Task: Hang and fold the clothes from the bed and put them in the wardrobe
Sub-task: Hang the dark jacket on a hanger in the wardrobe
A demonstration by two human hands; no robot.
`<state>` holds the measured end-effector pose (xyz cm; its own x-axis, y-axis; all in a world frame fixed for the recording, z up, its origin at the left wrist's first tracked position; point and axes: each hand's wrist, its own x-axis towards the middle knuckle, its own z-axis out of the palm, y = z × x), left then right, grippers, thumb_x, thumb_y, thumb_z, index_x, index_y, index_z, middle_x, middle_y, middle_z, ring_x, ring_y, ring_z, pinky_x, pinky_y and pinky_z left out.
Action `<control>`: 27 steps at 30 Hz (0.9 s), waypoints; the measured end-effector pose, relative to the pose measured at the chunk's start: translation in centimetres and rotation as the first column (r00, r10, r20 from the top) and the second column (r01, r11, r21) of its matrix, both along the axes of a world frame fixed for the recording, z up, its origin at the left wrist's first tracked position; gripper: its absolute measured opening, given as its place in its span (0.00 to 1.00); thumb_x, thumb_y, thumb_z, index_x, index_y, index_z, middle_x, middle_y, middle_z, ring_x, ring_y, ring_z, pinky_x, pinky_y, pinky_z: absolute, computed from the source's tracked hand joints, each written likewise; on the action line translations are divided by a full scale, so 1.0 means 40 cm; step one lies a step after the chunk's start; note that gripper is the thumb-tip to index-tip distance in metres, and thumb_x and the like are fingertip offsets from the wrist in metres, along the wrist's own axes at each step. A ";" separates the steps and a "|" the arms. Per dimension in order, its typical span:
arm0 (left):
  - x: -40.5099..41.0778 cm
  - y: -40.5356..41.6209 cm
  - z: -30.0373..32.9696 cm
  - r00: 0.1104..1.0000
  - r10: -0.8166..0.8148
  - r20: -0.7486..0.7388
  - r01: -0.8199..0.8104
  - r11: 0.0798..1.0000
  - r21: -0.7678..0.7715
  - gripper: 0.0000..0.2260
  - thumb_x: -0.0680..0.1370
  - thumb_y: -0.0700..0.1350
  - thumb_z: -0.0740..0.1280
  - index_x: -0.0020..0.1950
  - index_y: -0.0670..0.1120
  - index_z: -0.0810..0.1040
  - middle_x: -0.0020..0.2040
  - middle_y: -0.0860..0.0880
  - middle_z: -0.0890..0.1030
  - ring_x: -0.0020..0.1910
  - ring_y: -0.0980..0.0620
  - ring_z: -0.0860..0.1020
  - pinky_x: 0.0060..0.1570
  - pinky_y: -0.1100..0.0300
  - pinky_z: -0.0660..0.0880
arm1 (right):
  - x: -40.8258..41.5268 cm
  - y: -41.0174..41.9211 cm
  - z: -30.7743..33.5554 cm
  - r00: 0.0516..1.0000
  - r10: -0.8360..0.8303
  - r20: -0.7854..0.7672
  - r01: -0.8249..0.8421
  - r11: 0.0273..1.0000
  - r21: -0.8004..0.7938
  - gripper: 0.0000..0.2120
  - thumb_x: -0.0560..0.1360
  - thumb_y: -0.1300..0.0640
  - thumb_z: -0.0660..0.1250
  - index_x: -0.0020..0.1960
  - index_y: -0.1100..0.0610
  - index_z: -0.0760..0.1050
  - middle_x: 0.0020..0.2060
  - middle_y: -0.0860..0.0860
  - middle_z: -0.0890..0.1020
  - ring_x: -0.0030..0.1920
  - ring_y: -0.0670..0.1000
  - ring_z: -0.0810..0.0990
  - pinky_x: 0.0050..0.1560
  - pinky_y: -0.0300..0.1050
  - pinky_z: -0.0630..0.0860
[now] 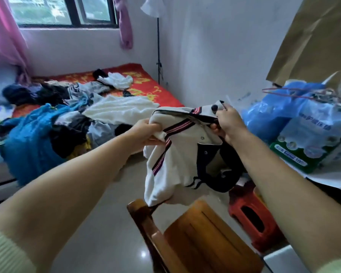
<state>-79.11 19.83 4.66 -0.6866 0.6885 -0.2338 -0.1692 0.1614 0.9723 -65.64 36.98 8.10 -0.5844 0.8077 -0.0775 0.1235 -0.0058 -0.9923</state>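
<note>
Room: small bedroom, window upper left of the frame, bed with a red cover across the left-middle, tiled floor below.
Pile: loads of clothes heaped on the bed, nowhere near sorted, so my guess is the task is barely started.
Garment in hand: white polo shirt with navy collar and red-striped trim, held up in the centre of the frame over the floor, just above a wooden chair at the bottom centre.
Left hand: left hand has a fistful of the white fabric near one shoulder, fingers curled tight round it.
Right hand: right hand pinches the collar and placket edge, thumb on top, fingers tucked under.
Hangers: looks like red wire hangers on the blue plastic bags at the right edge, blurry though.
Wardrobe: can't see it from here.
Risk 1: shirt hangs bunched and twisted, so folding it like this would probably give a lumpy fold.
Risk 2: hem dangles near the chair back, could snag or drag on it.
Risk 3: the collar pinch is small, so a shake-out could slip it free.
Stool: red plastic stool lower right, a trip hazard if stepping that way.
</note>
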 end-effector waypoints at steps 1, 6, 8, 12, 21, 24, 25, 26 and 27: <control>-0.034 -0.044 0.026 1.000 0.010 -0.013 -0.010 1.000 0.008 0.09 0.76 0.33 0.60 0.48 0.45 0.75 0.45 0.43 0.79 0.41 0.49 0.81 0.34 0.56 0.81 | -0.040 -0.037 0.032 1.000 0.016 -0.020 -0.015 0.999 0.041 0.13 0.79 0.64 0.49 0.48 0.51 0.69 0.32 0.52 0.69 0.16 0.44 0.65 0.20 0.31 0.63; -0.165 -0.292 0.069 0.999 0.041 -0.009 -0.041 0.998 -0.045 0.06 0.77 0.35 0.64 0.53 0.42 0.76 0.50 0.40 0.81 0.47 0.45 0.81 0.38 0.52 0.82 | -0.210 -0.250 0.150 0.989 0.139 -0.054 -0.118 0.949 0.293 0.13 0.76 0.67 0.50 0.50 0.53 0.69 0.34 0.51 0.71 0.19 0.45 0.67 0.20 0.36 0.65; -0.211 -0.411 0.047 0.997 0.073 0.022 -0.071 0.994 -0.080 0.06 0.77 0.37 0.65 0.54 0.41 0.77 0.52 0.38 0.81 0.48 0.44 0.81 0.41 0.51 0.82 | -0.291 -0.367 0.175 0.970 0.221 -0.097 -0.171 0.913 0.371 0.12 0.75 0.68 0.52 0.48 0.54 0.69 0.33 0.50 0.72 0.22 0.45 0.69 0.23 0.37 0.67; -0.275 -0.632 -0.018 0.990 0.127 0.067 -0.114 0.977 -0.179 0.12 0.78 0.42 0.66 0.60 0.39 0.75 0.53 0.35 0.80 0.48 0.44 0.80 0.46 0.52 0.81 | -0.442 -0.599 0.180 0.926 0.367 -0.093 -0.273 0.817 0.508 0.13 0.72 0.66 0.56 0.45 0.49 0.70 0.34 0.46 0.75 0.35 0.50 0.73 0.39 0.45 0.70; -0.406 -1.002 0.002 0.907 0.352 -0.232 -0.421 0.800 -0.429 0.12 0.81 0.49 0.59 0.51 0.41 0.76 0.44 0.43 0.80 0.38 0.51 0.77 0.44 0.56 0.75 | -0.640 -0.951 -0.015 0.772 0.623 0.130 -0.555 0.560 0.615 0.08 0.76 0.64 0.58 0.48 0.54 0.73 0.33 0.48 0.75 0.33 0.48 0.72 0.33 0.44 0.65; -0.435 -1.066 0.020 0.843 0.536 0.047 -0.490 0.800 -0.346 0.26 0.81 0.61 0.53 0.55 0.38 0.74 0.49 0.38 0.80 0.44 0.45 0.80 0.39 0.55 0.77 | -0.680 -1.059 -0.100 0.648 0.730 0.220 -0.691 0.441 0.573 0.09 0.75 0.66 0.58 0.48 0.55 0.73 0.31 0.46 0.74 0.31 0.47 0.70 0.34 0.43 0.65; -0.445 -1.088 0.008 0.825 0.541 0.165 -0.463 0.814 -0.351 0.30 0.79 0.65 0.52 0.54 0.37 0.73 0.51 0.37 0.80 0.46 0.43 0.80 0.39 0.54 0.77 | -0.688 -1.097 -0.121 0.586 0.771 0.248 -0.728 0.366 0.580 0.09 0.74 0.66 0.58 0.49 0.56 0.73 0.33 0.45 0.74 0.32 0.48 0.71 0.35 0.43 0.66; -0.451 -1.115 -0.014 0.796 0.543 0.269 -0.440 0.823 -0.359 0.33 0.77 0.68 0.52 0.52 0.37 0.73 0.48 0.37 0.80 0.46 0.42 0.80 0.40 0.52 0.78 | -0.696 -1.135 -0.138 0.513 0.812 0.278 -0.753 0.270 0.600 0.10 0.73 0.67 0.58 0.50 0.57 0.73 0.35 0.46 0.76 0.34 0.50 0.72 0.37 0.44 0.68; -0.454 -1.140 -0.043 0.767 0.536 0.352 -0.415 0.833 -0.366 0.34 0.76 0.69 0.54 0.50 0.36 0.74 0.44 0.39 0.80 0.43 0.42 0.80 0.40 0.52 0.78 | -0.697 -1.167 -0.149 0.439 0.841 0.314 -0.762 0.164 0.627 0.11 0.73 0.67 0.58 0.52 0.57 0.73 0.38 0.48 0.78 0.38 0.53 0.75 0.39 0.46 0.70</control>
